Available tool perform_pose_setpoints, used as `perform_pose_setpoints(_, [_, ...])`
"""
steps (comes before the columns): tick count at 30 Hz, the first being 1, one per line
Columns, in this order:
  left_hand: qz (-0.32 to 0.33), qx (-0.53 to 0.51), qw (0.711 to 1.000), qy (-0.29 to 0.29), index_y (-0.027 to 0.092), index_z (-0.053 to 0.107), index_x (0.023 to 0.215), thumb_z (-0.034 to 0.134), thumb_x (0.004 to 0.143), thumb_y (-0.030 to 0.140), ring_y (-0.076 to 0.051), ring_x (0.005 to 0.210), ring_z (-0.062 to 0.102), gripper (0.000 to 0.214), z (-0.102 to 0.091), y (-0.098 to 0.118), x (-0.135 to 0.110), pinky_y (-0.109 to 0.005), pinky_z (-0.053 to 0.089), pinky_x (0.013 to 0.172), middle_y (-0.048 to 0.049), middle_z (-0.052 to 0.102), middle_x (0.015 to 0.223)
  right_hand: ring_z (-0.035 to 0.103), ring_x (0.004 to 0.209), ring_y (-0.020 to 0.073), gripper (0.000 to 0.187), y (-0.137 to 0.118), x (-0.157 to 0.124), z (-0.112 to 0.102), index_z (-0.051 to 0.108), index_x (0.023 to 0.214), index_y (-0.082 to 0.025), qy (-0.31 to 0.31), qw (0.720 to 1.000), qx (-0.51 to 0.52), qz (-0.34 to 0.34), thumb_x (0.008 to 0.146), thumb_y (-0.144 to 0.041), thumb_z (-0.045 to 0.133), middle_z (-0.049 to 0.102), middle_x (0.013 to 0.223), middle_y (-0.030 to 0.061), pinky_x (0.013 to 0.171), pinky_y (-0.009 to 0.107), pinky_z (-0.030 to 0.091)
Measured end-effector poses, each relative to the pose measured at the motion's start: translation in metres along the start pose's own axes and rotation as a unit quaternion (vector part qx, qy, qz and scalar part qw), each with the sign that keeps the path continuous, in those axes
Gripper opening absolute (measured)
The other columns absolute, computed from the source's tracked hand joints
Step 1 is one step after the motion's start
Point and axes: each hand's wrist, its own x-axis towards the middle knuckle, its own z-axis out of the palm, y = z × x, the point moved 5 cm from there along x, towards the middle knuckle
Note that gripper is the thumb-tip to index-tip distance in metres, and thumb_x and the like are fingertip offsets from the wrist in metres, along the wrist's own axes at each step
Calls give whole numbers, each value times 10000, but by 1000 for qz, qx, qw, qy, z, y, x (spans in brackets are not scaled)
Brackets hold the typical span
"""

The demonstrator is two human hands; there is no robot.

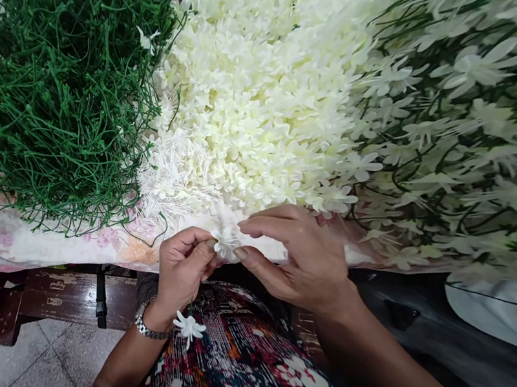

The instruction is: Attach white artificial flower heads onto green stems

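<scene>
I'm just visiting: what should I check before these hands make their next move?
1. Left grip pinching a white flower piece: ok.
2. Right grip open beside that piece: ok.
3. Right thumb touching the piece: cannot tell.
4. Cream petals in view ahead of the hands: ok.
5. Green stems free of white blossoms: not ok; a stray blossom shows at the upper right.
6. Hanging flower joined to the pinched piece: cannot tell.

The left hand (184, 264) pinches a white flower (226, 245) beside the spread right hand (302, 257), near cream petals (268, 100).
</scene>
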Motion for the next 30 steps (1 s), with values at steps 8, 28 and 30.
perform_pose_setpoints(8, [129,110,985,-7,135,595,706,567,755,231,-27,428,352,111,-5,4,-4,-141,285,390,33,476,529,504,713,121,191,-2,1,7,542,856,-151,-26,999,18,10,683,-84,586,519,756,38,605,255,456])
perform_pose_setpoints(28, [250,291,923,32,159,596,691,503,784,183,-72,527,480,133,-4,10,0,-178,372,518,23,549,587,514,697,119,97,4,0,26,477,805,-154,-23,998,33,52,748,-76,483,533,716,43,611,257,452])
perform_pose_setpoints(30, [237,297,924,44,162,602,694,504,785,205,-78,519,476,141,-5,10,1,-184,370,512,20,551,580,515,702,124,101,4,0,27,477,806,-153,-19,998,35,50,745,-73,489,530,717,47,614,262,453])
